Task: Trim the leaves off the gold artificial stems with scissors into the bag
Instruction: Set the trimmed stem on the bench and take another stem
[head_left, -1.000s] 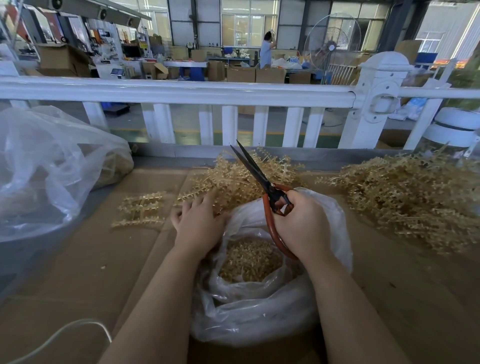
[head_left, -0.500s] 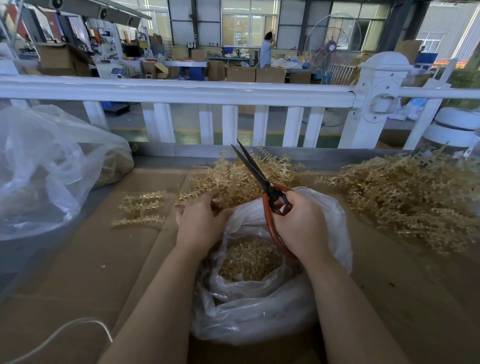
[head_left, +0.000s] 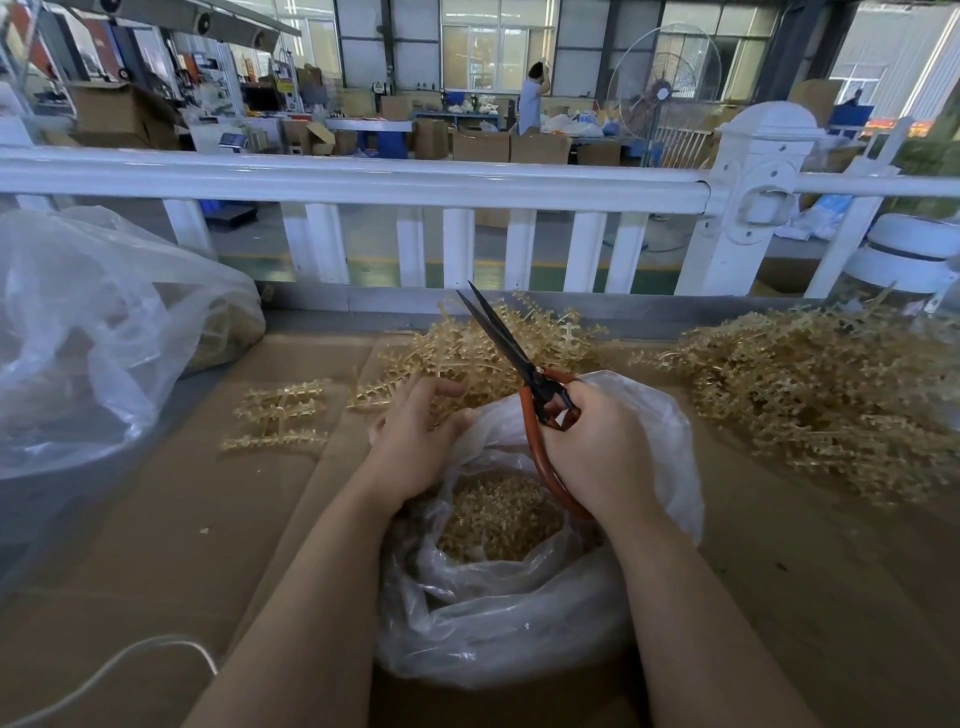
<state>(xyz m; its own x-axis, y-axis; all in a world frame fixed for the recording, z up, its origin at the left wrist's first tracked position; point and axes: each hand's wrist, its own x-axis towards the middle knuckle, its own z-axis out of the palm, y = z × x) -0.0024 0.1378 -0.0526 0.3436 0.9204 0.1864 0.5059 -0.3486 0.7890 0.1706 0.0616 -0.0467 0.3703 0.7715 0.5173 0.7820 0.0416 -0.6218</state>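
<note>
Gold leaf trimmings (head_left: 496, 514) fill the bottom of the one clear bag (head_left: 519, 623) nearest you on the brown cardboard surface (head_left: 156, 545); take that bag as your landmark. Over its right rim your right hand (head_left: 597, 457) curls through the orange handles of one pair of scissors (head_left: 524, 374), blades slightly parted and pointing up and away. At its left rim your left hand (head_left: 415, 441) has its fingers bent around a gold stem from the pile (head_left: 493, 348) just beyond the bag. Left of the bag, three short gold sprigs (head_left: 280, 415) lie apart on the surface. Right of it sits a second, larger heap of gold stems (head_left: 810, 395). Far left, a second big clear bag (head_left: 104, 332) slumps. Beyond everything runs one white railing (head_left: 363, 179).
</note>
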